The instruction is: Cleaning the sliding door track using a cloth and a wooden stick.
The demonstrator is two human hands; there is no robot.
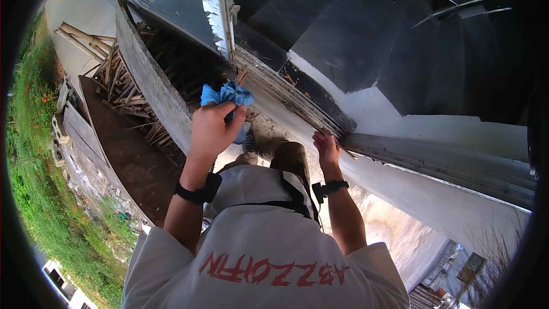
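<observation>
My left hand [215, 129] grips a crumpled blue cloth [229, 93], held out in front of my body beside the wall. A splintered brown piece of wood or bamboo [242, 76] shows just behind the cloth; whether it touches the cloth I cannot tell. In my right hand [328, 149] is a thin stick [348, 152], pinched between the fingers and lying along the window sill. Beside it runs the dirty sliding-window track [296, 90], with grit in its grooves. The palm side of my left hand is hidden.
A window frame post [222, 13] with torn white film rises at the track's far end. Dark tiles [343, 30] lie inside the window. To my left, a grey curved board [150, 64] stands by piled bamboo sticks [118, 77] and a brown panel [128, 150]. Greenery grows farther left.
</observation>
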